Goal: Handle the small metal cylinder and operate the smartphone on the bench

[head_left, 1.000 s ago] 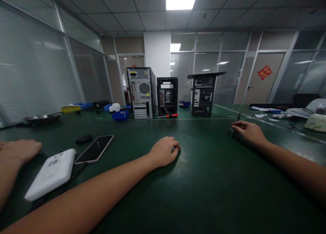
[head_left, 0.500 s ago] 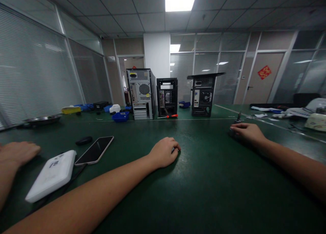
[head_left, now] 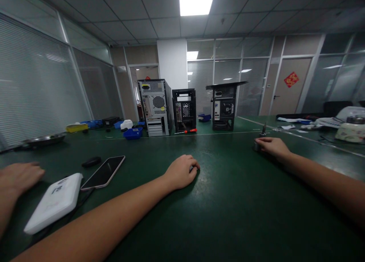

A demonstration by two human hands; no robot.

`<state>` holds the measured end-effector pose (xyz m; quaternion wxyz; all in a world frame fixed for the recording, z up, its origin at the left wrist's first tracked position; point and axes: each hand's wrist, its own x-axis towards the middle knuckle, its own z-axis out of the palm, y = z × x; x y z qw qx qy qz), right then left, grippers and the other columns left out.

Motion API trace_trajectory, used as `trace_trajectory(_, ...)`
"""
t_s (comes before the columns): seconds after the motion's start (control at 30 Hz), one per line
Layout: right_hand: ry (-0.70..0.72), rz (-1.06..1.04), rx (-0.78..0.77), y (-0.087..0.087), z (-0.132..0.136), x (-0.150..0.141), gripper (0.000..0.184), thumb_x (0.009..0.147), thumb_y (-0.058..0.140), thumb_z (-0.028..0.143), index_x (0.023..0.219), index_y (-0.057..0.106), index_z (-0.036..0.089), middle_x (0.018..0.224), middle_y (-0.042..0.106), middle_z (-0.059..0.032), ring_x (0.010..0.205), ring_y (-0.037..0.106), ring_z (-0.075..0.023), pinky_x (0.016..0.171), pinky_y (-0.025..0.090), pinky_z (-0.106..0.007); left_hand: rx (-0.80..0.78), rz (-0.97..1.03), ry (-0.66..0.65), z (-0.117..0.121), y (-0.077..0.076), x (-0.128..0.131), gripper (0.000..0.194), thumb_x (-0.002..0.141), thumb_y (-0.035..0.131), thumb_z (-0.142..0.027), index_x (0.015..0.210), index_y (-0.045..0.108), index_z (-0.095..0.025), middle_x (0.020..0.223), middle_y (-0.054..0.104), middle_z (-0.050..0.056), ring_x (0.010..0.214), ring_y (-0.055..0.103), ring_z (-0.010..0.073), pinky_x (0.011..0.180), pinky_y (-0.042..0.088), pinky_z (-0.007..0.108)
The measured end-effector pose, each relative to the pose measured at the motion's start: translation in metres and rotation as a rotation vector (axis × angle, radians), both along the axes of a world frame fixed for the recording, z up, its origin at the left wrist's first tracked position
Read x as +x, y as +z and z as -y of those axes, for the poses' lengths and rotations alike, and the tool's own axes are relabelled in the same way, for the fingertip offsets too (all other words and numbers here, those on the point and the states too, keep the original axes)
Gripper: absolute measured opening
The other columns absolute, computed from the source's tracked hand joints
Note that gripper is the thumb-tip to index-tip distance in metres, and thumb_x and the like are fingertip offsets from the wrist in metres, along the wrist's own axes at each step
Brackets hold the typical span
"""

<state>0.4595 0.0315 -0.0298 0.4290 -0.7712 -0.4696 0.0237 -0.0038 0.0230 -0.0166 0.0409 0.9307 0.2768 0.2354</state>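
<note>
At twelve o'clock, our left hand [head_left: 182, 172] curls closed around a small grey thing [head_left: 191, 169], mostly hidden. Between one and two, our right hand [head_left: 273, 148] pinches a dark cylinder [head_left: 257, 145] near an upright spike [head_left: 264, 131]; a careless nudge could topple the spike.

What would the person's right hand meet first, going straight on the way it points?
Past the small object it touches, the right hand would probably meet the rightmost computer case, though depth is unclear.

a green table [head_left: 228, 216] bears computer cases [head_left: 155, 107] and a phone [head_left: 104, 172].
</note>
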Motion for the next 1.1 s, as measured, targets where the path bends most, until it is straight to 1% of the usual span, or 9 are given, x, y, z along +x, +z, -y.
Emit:
trace_trajectory(0.07, 0.026, -0.042, -0.04, -0.001, -0.001, 0.003, 0.047, 0.08, 0.064, 0.052, 0.111, 0.073, 0.019, 0.104, 0.075, -0.011, 0.071, 0.069, -0.0192, 0.066, 0.054, -0.029, 0.0, -0.003, -0.003, 0.0, 0.0, 0.0, 0.022, 0.09, 0.05, -0.021, 0.096, 0.072, -0.022, 0.099, 0.066, 0.004, 0.095, 0.059, 0.0207, 0.086, 0.047, 0.035)
trace_trajectory(0.13, 0.025, -0.05, -0.061, -0.001, 0.0, 0.005, 0.049, 0.08, 0.063, 0.054, 0.112, 0.072, 0.019, 0.104, 0.074, -0.0104, 0.073, 0.069, -0.02, 0.069, 0.053, -0.031, 0.002, -0.007, -0.003, -0.001, 0.0, 0.001, 0.022, 0.09, 0.05, -0.021, 0.096, 0.072, -0.022, 0.098, 0.066, 0.004, 0.095, 0.059, 0.0207, 0.086, 0.047, 0.035)
trace_trajectory(0.37, -0.041, 0.045, -0.06, 0.004, 0.005, -0.002, 0.047, 0.074, 0.068, 0.056, 0.102, 0.074, 0.019, 0.1, 0.074, -0.0089, 0.088, 0.066, -0.0253, 0.076, 0.048, -0.035, 0.002, 0.006, -0.006, -0.003, -0.002, 0.0, 0.022, 0.09, 0.051, -0.021, 0.096, 0.071, -0.023, 0.099, 0.066, 0.003, 0.095, 0.058, 0.02, 0.086, 0.047, 0.034)
trace_trajectory(0.53, -0.069, 0.111, -0.061, 0.008, 0.009, -0.009, 0.045, 0.082, 0.061, 0.054, 0.108, 0.073, 0.019, 0.102, 0.074, -0.0096, 0.09, 0.065, -0.0252, 0.075, 0.046, -0.034, -0.001, -0.004, -0.001, -0.002, -0.001, 0.0, 0.022, 0.09, 0.05, -0.022, 0.096, 0.071, -0.022, 0.099, 0.065, 0.003, 0.095, 0.058, 0.0203, 0.086, 0.047, 0.034)
trace_trajectory(0.73, -0.081, 0.21, -0.059, 0.011, 0.013, -0.015, 0.041, 0.088, 0.056, 0.045, 0.115, 0.073, 0.019, 0.113, 0.072, -0.0118, 0.1, 0.064, -0.0273, 0.083, 0.045, -0.035, 0.005, -0.006, -0.002, 0.0, 0.001, 0.0, 0.023, 0.09, 0.05, -0.021, 0.097, 0.072, -0.022, 0.099, 0.066, 0.004, 0.094, 0.058, 0.0206, 0.086, 0.047, 0.035)
trace_trajectory(0.83, -0.098, 0.234, -0.047, 0.012, 0.013, -0.015, 0.04, 0.088, 0.057, 0.044, 0.116, 0.073, 0.02, 0.114, 0.072, -0.0106, 0.101, 0.064, -0.0277, 0.085, 0.045, -0.036, 0.001, -0.009, 0.002, 0.0, 0.0, 0.0, 0.022, 0.09, 0.05, -0.021, 0.097, 0.072, -0.022, 0.098, 0.066, 0.004, 0.094, 0.058, 0.0205, 0.085, 0.047, 0.034)
trace_trajectory(0.97, -0.111, 0.243, -0.019, 0.011, 0.014, -0.015, 0.04, 0.086, 0.059, 0.043, 0.117, 0.071, 0.021, 0.113, 0.073, -0.0076, 0.099, 0.066, -0.0246, 0.084, 0.047, -0.033, 0.002, -0.006, 0.002, -0.001, -0.001, 0.0, 0.022, 0.09, 0.05, -0.021, 0.097, 0.071, -0.023, 0.098, 0.066, 0.003, 0.094, 0.058, 0.0202, 0.086, 0.047, 0.034)
trace_trajectory(1.1, -0.131, 0.258, -0.009, 0.012, 0.014, -0.016, 0.036, 0.084, 0.062, 0.046, 0.108, 0.073, 0.021, 0.106, 0.074, -0.0062, 0.094, 0.067, -0.0232, 0.078, 0.047, -0.031, 0.005, -0.009, 0.003, 0.0, -0.001, 0.0, 0.022, 0.09, 0.051, -0.021, 0.097, 0.071, -0.022, 0.098, 0.065, 0.003, 0.095, 0.058, 0.0202, 0.086, 0.047, 0.034)
